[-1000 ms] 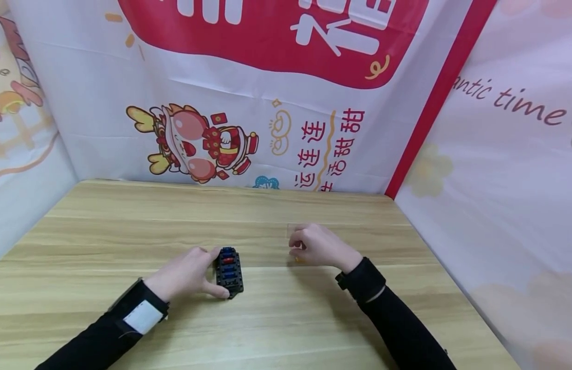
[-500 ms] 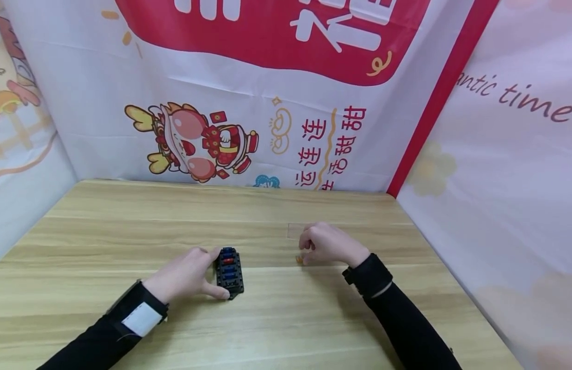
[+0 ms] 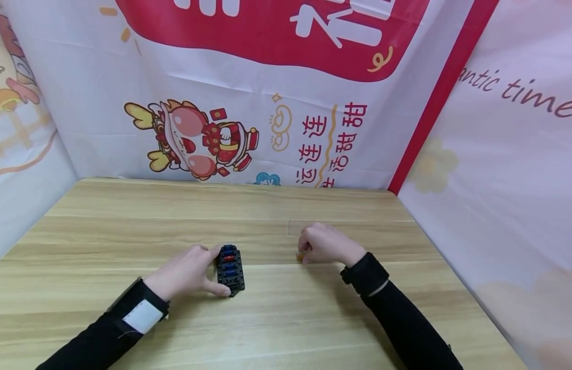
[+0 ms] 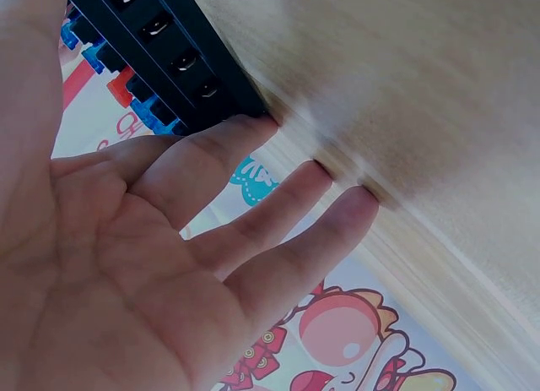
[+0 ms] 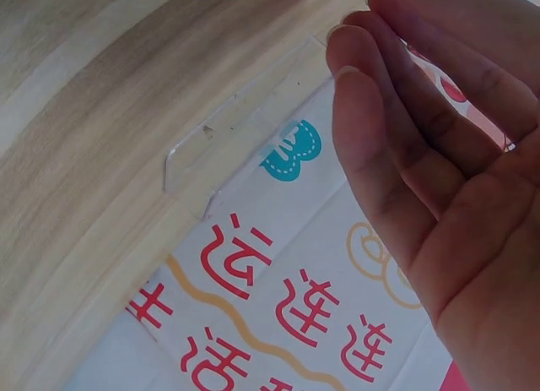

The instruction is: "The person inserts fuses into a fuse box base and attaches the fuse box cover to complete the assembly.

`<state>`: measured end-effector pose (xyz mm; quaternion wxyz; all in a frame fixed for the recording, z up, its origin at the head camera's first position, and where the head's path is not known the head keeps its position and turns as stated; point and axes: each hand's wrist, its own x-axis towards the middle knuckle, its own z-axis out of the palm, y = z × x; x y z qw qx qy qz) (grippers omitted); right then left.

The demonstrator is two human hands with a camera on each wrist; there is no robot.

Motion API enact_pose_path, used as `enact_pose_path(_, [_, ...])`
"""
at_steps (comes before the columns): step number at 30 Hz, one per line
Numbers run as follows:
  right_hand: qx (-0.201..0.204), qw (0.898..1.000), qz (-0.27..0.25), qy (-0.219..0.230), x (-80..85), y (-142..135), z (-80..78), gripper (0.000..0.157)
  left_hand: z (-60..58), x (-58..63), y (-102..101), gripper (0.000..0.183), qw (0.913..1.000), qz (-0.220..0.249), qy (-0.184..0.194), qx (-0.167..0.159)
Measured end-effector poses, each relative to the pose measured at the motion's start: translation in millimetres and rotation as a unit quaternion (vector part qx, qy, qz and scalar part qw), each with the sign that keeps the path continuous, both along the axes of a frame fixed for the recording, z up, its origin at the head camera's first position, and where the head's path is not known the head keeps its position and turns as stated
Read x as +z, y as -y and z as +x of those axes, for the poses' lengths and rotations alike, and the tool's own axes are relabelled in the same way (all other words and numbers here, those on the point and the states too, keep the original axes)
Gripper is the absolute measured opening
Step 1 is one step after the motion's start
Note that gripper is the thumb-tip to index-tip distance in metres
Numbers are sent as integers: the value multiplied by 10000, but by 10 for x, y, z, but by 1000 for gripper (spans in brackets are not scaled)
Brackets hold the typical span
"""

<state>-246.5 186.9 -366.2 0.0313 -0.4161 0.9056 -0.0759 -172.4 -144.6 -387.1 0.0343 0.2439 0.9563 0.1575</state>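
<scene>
A black fuse box (image 3: 231,272) with blue fuses and a red fuse (image 3: 228,258) along its top lies on the table. My left hand (image 3: 186,272) holds it between the thumb at the near end and a finger at the far end. In the left wrist view, the left hand's other fingers (image 4: 312,230) extend past the box's dark side (image 4: 198,70). To the right, my right hand (image 3: 329,245) is bent down at a small orange piece (image 3: 299,256), seemingly a fuse, pinching it at the fingertips. The right wrist view shows curled fingers (image 5: 363,129); the piece is hidden there.
A clear plastic cover (image 3: 294,228) lies just behind the right hand; in the right wrist view the transparent cover (image 5: 245,121) shows its edges. The wooden table (image 3: 151,216) meets a printed cloth wall (image 3: 100,128) at the back, with another cloth on each side.
My right hand has shifted slightly right, away from over the orange piece, then closed its fingertips on it from the right. The left hand and fuse box have stayed in place.
</scene>
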Motion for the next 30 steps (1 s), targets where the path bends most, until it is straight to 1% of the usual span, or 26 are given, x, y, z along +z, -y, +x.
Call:
enact_pose_path(5, [113,9999,46,-54,-26,0,-5,23,2,-6,-2,110,10000,-33,52,33])
enact_pose_path(10, [43,9999,117,-61,-39,-8,-14,26,4,6,0,109,10000,-24,4,4])
enact_pose_path(17, [-67,9999,155,3,-44,4,-13,15,-2,2,4,110,10000,-32,76,14])
enact_pose_path(26, [-107,9996,143,218,-51,16,-23,12,-9,11,-2,110,9999,-14,141,51])
enact_pose_path(30, [-67,9997,120,213,-62,8,-27,10,-8,19,-9,109,9999,-13,127,46])
